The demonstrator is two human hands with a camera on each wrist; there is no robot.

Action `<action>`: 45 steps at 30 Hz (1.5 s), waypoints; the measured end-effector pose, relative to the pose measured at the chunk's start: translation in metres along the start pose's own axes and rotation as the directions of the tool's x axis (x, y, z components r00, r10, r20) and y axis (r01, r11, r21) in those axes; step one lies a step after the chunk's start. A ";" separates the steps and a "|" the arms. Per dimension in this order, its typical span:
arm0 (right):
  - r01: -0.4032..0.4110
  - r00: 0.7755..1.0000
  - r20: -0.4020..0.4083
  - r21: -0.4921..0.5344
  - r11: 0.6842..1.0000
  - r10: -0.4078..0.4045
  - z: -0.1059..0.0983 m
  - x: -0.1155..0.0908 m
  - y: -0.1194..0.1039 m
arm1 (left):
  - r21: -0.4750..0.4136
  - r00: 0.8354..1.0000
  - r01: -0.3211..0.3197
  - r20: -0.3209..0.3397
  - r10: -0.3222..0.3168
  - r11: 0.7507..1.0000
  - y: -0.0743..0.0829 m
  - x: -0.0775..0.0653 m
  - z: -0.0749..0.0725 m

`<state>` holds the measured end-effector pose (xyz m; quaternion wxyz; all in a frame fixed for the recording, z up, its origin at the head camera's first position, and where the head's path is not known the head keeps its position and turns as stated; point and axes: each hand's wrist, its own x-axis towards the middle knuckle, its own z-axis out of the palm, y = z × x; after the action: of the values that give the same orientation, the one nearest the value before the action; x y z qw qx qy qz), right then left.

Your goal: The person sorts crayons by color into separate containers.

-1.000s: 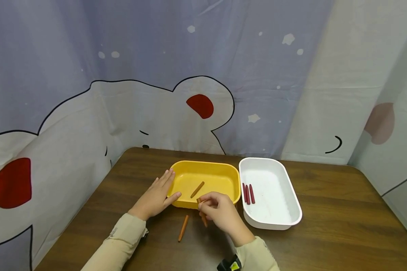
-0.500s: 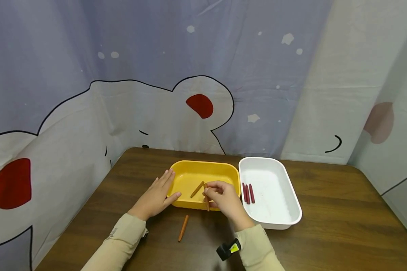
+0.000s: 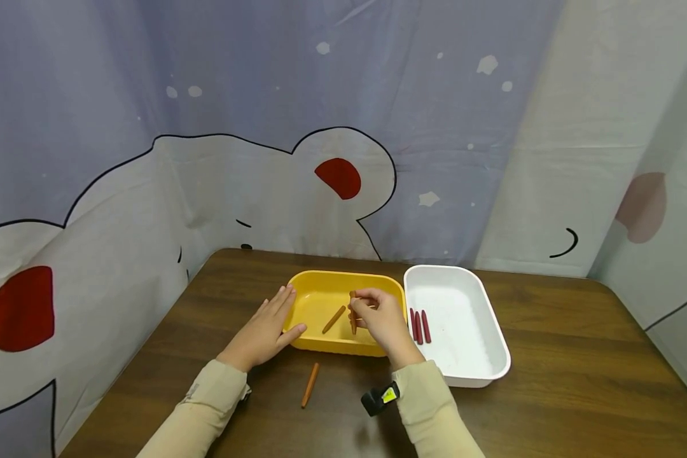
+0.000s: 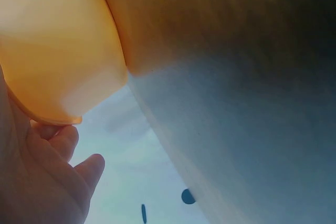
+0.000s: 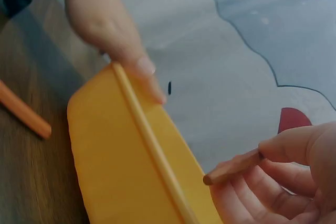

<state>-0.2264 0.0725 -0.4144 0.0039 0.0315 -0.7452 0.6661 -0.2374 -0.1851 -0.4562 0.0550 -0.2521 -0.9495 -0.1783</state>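
Observation:
My right hand (image 3: pixel 382 321) pinches a brown crayon (image 3: pixel 353 326) between thumb and fingers, held steeply over the right part of a yellow tray (image 3: pixel 343 346). In the right wrist view, this crayon (image 5: pixel 233 167) points out past the fingertips, beyond the tray's near wall. Another brown crayon (image 3: pixel 334 320) lies slanted on the tray's floor. My left hand (image 3: pixel 263 334) rests with straight fingers on the tray's left rim. The left wrist view has part of that hand (image 4: pixel 52 177) against the yellow wall. On the table in front lies an orange-brown crayon (image 3: pixel 310 385).
A white tray (image 3: pixel 464 331) stands right beside the yellow one, with several dark red crayons (image 3: pixel 418 327) along its left side. Both trays are on a wooden table (image 3: pixel 572 356). A printed curtain (image 3: pixel 252 191) hangs behind the table.
My right hand has carried its crayon forward and slightly right, from the yellow tray's front edge to over its inside. My left hand and the other crayons have stayed put.

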 end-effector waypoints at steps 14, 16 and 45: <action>-0.088 0.992 -0.120 -0.518 0.851 0.029 0.006 0.019 0.010 | 0.001 1.000 -0.001 -0.001 0.001 1.000 -0.001 0.000 0.000; -0.108 0.992 -0.119 -0.537 0.837 0.052 0.006 0.021 0.012 | 0.002 1.000 0.000 0.002 0.000 1.000 -0.001 0.000 0.001; -0.053 0.987 -0.153 -0.598 0.800 -0.049 0.005 0.021 0.017 | 0.002 1.000 0.002 0.002 -0.002 1.000 0.000 -0.001 0.001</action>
<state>-0.2477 0.0690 -0.4312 0.0732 -0.0260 -0.9147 0.3965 -0.2366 -0.1854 -0.4569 0.0543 -0.2514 -0.9499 -0.1775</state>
